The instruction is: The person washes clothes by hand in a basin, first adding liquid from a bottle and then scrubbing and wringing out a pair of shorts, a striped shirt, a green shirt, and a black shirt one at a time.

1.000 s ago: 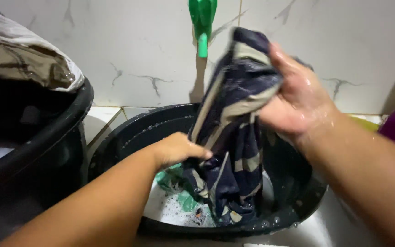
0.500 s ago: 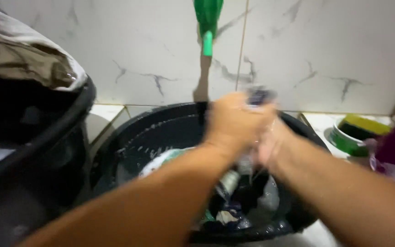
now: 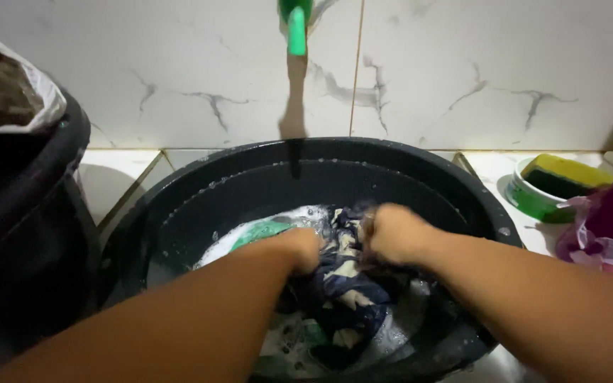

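Both hands are down inside the black wash basin, fists bunched into a navy cloth with cream stripes that lies in the soapy water near the basin's middle. The left hand is curled shut on a fold at the garment's left side; the right hand is clenched on a fold just beside it, knuckles nearly touching the left ones, so the fabric is pinched and pressed between the two fists.

Soaked through, the cloth likely handles heavy and limp, slick with suds, and offers no stiff edge; a full fistful of gathered fabric looks a surer hold than a fingertip pinch. A green garment lies in the foam just left of the navy one.

Above the basin's far rim hangs a green tap spout against the marbled white tile. Right of the basin sits a small green dish holding a yellow-and-green sponge; left of it stands a tall dark bin.
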